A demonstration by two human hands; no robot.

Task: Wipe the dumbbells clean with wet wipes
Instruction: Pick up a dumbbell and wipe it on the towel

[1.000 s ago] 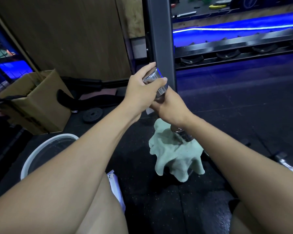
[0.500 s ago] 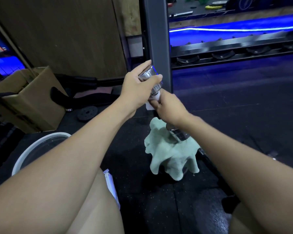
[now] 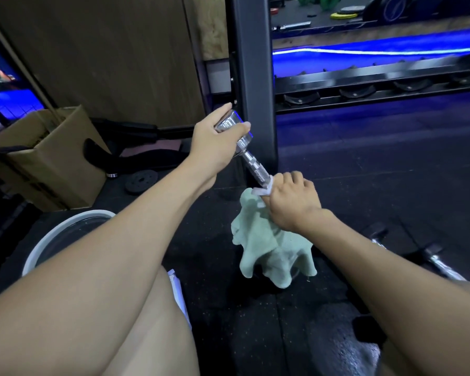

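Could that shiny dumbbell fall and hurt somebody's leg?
Maybe. The dumbbell is tilted steeply, and the left hand holds only its top end, so it might slip down. The right hand wraps a wet wipe round the handle, and a damp handle may get slippery. The lower end sits under a green towel, so you can't see how steady it is.

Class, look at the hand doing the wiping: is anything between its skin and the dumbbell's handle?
Yes. The right hand grips the dumbbell handle through a white wet wipe, whose edge shows at the thumb side. The left hand holds the upper head bare.
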